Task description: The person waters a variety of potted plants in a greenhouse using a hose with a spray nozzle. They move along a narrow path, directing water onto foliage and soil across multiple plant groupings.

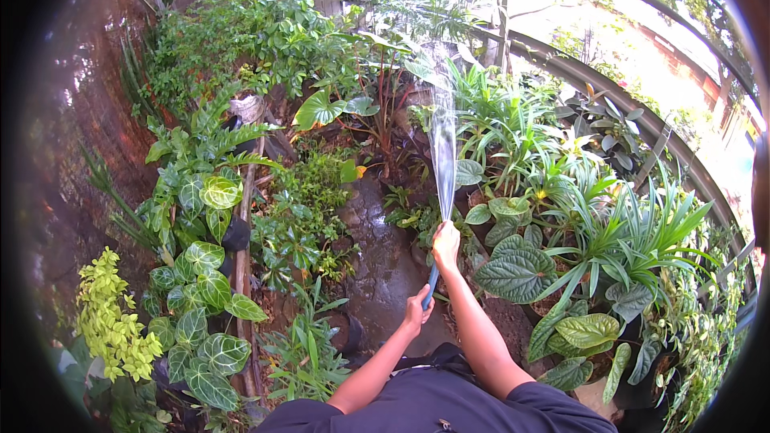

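Note:
A blue garden hose (431, 287) runs up between my two hands. My right hand (446, 244) is closed around its outlet end, and a fanned jet of water (444, 144) shoots forward from there. Lower down, my left hand (416, 309) grips the hose near my waist. The spray reaches toward a plant with broad leaves (424, 69) on reddish stems, straight ahead. Below my waist the hose is hidden by my body.
A wet, narrow path (385, 258) lies before me. Anthurium plants with pale-veined leaves (204, 313) stand left behind a wooden rail (245, 252). On the right are quilted-leaf plants (518, 270) and strap-leaved plants (613, 240). A curved metal frame (680, 150) bounds the right side.

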The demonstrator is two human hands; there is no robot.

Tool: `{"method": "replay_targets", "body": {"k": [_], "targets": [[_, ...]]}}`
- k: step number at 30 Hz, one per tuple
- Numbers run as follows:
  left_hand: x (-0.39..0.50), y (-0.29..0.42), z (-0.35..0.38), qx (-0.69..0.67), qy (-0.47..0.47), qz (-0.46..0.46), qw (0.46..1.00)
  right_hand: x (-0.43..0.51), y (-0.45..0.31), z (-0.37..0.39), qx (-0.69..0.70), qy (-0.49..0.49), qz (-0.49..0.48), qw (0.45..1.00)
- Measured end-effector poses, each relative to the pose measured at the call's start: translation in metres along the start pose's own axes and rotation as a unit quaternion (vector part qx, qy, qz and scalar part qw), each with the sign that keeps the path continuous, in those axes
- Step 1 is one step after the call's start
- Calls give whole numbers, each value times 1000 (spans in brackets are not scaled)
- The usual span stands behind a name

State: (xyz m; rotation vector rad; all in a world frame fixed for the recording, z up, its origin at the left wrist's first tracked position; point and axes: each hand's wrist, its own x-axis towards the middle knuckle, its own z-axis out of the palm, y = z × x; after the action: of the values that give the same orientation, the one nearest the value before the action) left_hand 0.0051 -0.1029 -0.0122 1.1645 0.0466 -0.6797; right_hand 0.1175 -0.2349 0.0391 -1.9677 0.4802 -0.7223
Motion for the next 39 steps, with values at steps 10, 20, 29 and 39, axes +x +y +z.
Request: {"method": "replay_targets", "body": {"k": [10, 20, 29, 39], "targets": [[1, -1, 1, 7, 1, -2, 1000, 4, 5, 3, 101, -16, 107, 989], [3, -2, 0, 2, -2, 1, 1000, 4, 10, 5, 105, -9, 81, 991], [0, 2, -1, 4, 2, 2, 1000, 3, 15, 11, 95, 6, 42, 995], [3, -1, -5, 4, -2, 4, 1000, 1, 7, 8, 123, 14, 51, 991]]}}
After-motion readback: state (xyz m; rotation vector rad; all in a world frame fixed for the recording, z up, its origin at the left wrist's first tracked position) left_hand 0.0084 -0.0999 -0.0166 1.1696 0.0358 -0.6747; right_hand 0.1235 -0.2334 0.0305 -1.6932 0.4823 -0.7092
